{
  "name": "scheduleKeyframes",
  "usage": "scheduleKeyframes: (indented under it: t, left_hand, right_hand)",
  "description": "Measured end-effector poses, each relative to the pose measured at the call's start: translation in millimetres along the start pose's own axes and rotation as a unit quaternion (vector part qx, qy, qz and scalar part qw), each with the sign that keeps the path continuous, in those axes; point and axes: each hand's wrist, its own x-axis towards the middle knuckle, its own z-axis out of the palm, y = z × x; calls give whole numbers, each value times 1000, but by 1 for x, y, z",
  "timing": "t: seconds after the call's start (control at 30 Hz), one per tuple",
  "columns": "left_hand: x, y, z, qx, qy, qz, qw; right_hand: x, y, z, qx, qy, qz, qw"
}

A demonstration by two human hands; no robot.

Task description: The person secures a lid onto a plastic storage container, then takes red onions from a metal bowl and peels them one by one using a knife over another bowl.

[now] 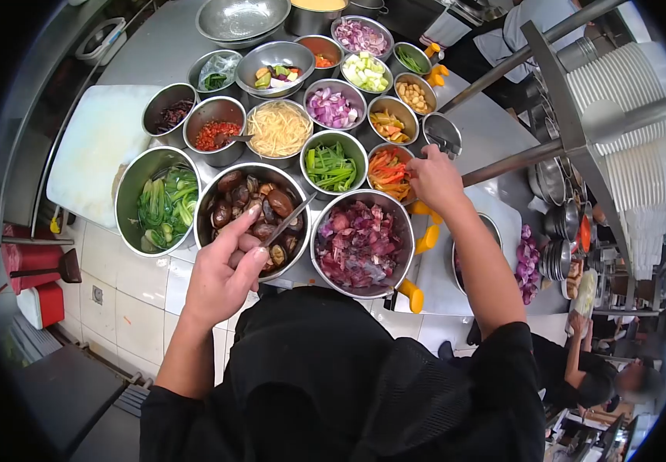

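My left hand (229, 269) is closed around a slim knife (290, 219), its pointed blade angled up and to the right. Below the blade is a steel pot of brown mushrooms (277, 202). Over the pot of red and orange pepper strips (388, 171), my right hand (434, 181) has its fingers curled together at the right rim. What those fingers hold, if anything, is hidden. Close to my body stands a pot of purplish-red chopped pieces (360, 239). Green pepper pieces (330, 165) fill the pot between my hands.
Cooked greens (167, 204) sit in a pot at left, beside a white cutting board (90, 142). Behind are shredded pale strips (279, 129), chopped red chilli (216, 135) and diced onion (331, 108). Stacked plates (625, 108) stand on a right-hand rack. A person (579, 362) works at lower right.
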Motion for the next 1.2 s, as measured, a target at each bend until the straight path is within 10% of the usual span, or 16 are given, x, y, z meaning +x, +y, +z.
scheduleKeyframes:
  t: [0.57, 0.83, 1.2]
  left_hand:
    - [11, -8, -37, 48, -68, -10, 996]
    - [21, -1, -16, 53, -144, 17, 988]
    - [17, 9, 28, 65, -209, -22, 976]
  right_hand:
    - [-17, -15, -3, 17, 44, 92, 995]
    - [-104, -89, -58, 241, 37, -122, 962]
    - [-226, 55, -63, 252, 100, 369, 889]
